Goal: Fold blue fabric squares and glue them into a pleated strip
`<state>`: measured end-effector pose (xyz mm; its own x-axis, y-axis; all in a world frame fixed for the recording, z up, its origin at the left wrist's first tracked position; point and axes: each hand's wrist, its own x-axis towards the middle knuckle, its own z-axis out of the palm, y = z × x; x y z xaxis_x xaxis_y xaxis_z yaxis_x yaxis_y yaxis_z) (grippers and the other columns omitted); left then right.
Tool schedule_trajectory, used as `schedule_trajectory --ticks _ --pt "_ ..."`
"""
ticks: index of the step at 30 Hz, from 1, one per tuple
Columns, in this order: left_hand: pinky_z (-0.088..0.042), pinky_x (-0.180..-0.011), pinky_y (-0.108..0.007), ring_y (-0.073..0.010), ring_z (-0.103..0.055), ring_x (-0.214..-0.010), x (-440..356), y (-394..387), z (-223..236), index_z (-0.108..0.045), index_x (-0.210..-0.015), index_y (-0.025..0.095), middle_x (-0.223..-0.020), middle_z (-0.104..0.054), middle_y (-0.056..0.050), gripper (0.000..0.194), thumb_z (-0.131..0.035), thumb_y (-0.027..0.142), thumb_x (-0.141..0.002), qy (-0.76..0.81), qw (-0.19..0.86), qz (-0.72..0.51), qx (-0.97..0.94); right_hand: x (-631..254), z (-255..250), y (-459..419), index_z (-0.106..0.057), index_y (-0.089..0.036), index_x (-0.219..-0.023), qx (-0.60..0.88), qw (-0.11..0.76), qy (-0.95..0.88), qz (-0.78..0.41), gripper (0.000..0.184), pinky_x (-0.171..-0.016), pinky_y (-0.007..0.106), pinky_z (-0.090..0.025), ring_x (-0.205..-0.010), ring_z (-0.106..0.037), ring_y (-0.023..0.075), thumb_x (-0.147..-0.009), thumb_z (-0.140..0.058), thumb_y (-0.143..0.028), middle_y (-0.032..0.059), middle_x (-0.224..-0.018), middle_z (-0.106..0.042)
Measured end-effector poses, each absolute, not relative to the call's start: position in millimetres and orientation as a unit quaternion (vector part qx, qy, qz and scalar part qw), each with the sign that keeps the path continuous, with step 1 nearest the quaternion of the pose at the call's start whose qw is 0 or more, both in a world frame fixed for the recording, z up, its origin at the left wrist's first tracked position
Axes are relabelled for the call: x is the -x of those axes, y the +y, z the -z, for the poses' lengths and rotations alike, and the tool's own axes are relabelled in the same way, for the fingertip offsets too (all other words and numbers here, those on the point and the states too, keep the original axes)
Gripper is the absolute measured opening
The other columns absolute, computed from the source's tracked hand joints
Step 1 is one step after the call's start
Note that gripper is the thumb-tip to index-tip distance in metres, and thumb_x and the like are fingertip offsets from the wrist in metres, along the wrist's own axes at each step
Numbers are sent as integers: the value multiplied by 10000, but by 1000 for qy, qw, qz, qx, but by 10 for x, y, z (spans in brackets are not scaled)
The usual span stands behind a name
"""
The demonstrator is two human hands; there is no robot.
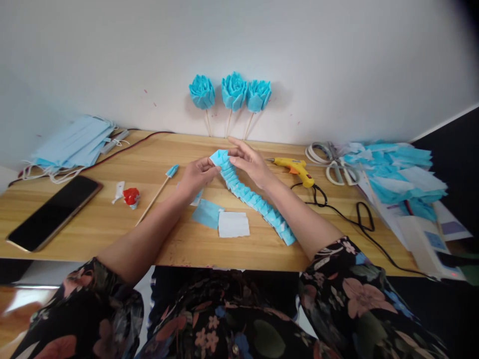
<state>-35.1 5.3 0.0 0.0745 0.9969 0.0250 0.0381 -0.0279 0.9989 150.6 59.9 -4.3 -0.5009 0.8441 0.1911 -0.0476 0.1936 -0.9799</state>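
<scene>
A long row of overlapping folded light-blue fabric pieces [249, 193] runs from the middle of the table down to the right, under my right forearm. My left hand [198, 175] pinches the folded piece at its far end between thumb and fingers. On the other side of that end is my right hand [250, 162], its fingers stretched out and its thumb against the edge of the piece. Close below my hands lie a flat blue fabric square [207, 213] and a white square [233, 224]. Another scrap is partly hidden by my left wrist.
Three blue fabric flowers [234, 92] on sticks lean on the wall. A blue-tipped stick [153, 199], red wrapper [131, 197], phone [54, 212] and masks [75, 142] lie left. Rightward are a yellow glue gun [295, 168] with cord, scissors [339, 167], tape [318, 152] and fabric pieces [402, 174].
</scene>
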Motion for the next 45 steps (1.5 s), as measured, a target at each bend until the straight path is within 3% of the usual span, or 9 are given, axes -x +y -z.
schedule_trajectory --ticks 10,16,22,28,35,39,45 --pt "-201 -492 -239 -71 -314 -483 309 38 18 -589 -827 186 -556 -433 73 241 -726 376 -774 478 479 -490 -550 -1442 76 562 -528 -286 -1428 345 395 -720 -455 595 -891 384 -566 -910 -635 195 -850 -666 -317 16 -999 -678" --pt "-219 -485 -238 -67 -322 -486 311 32 7 -538 -732 186 -556 -447 66 286 -721 403 -765 465 485 -500 -546 -1430 32 524 -553 -241 -1397 345 392 -729 -443 577 -871 354 -551 -859 -640 176 -836 -673 -307 3 -914 -669" --pt "-218 -487 -240 -67 -318 -486 325 41 20 -522 -713 188 -548 -429 71 301 -734 398 -749 472 479 -497 -548 -1437 24 519 -524 -229 -1397 336 390 -730 -449 578 -900 361 -546 -906 -667 182 -846 -679 -311 15 -964 -710" --pt "-248 -500 -239 -74 -344 -511 339 22 -30 -523 -715 186 -573 -444 61 278 -716 381 -760 468 480 -502 -545 -1456 29 522 -508 -291 -1426 333 391 -708 -485 582 -968 431 -540 -1094 -642 243 -891 -645 -476 51 -1142 -702" --pt "-204 -491 -240 -74 -293 -493 316 8 -27 -543 -702 192 -543 -403 69 245 -710 355 -775 485 484 -498 -532 -1455 -19 526 -526 -284 -1394 326 406 -685 -509 614 -857 352 -555 -960 -641 190 -834 -701 -466 37 -1067 -687" --pt "-211 -494 -243 -80 -314 -507 304 9 -12 -569 -680 190 -553 -445 55 225 -709 343 -769 486 477 -496 -539 -1433 22 522 -586 -244 -1308 338 426 -685 -484 507 -747 286 -524 -807 -605 136 -829 -689 -376 -8 -901 -635" --pt "-233 -493 -240 -87 -320 -509 316 22 -10 -641 -758 186 -531 -426 66 169 -684 349 -772 485 484 -502 -529 -1455 36 534 -606 -241 -1246 347 445 -679 -469 439 -722 275 -518 -797 -599 140 -839 -682 -386 -12 -882 -626"
